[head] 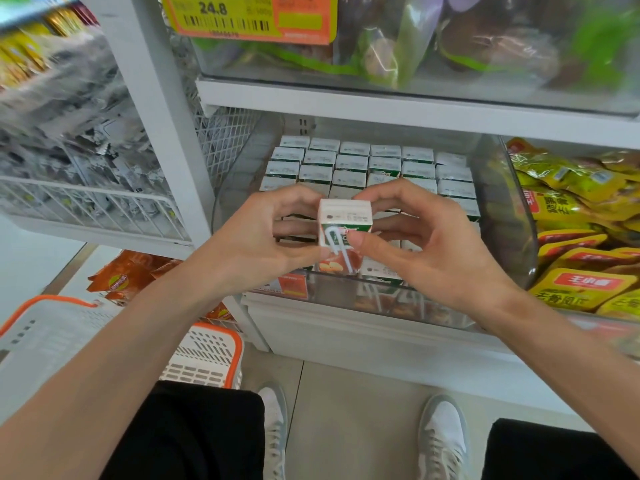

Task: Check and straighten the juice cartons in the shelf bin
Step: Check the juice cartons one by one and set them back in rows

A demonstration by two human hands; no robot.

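One juice carton [345, 233], out of dozens, up out of its row: hangs upright just above the front of the clear shelf bin [502, 209], with top panel and straw face turned toward the head camera. Turned that way, most likely, for reading the printed top and checking the attached straw.

Pinched from both sides. Left hand [263, 237]: thumb on the lower left edge, fingers curled round the back. Right hand [426, 251]: thumb tip pressed on the front beside the straw, fingers curled behind the right side. No spread fingers on either hand. Two-handed, probably for steady turning rather than for weight.

Below and behind, the other cartons [353, 164]: packed tight in rows, tops up, back rows square with one another. Near rows partly hidden by the hands, so no telling which slot stands open. Looks like mid-check; going back calls for a straight drop into the gap, same face forward as the neighbours.

Further out: yellow snack packets [571, 209] heaped in the next bin to the right, kept apart by the clear wall. Overhead, a price label [252, 15] on the upper shelf. Down by the left forearm, an orange-rimmed basket [204, 355].
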